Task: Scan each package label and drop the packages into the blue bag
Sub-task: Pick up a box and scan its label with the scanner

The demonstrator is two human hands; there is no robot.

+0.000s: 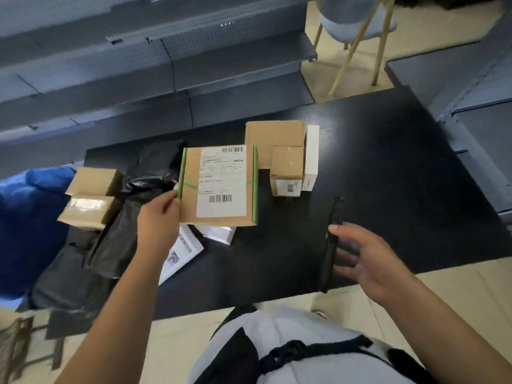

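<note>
box (221,187) gripped at its l edge by l hand (158,217), label up | scanner (332,239) loosely held upright in r hand (368,261), well right of label | bag (25,217) far l

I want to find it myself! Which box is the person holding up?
Look at the black table, near its middle. The left hand holds a flat brown box by its left edge. Unlike the other brown boxes, it has green tape on both sides and a big white label with barcodes on top.
</note>
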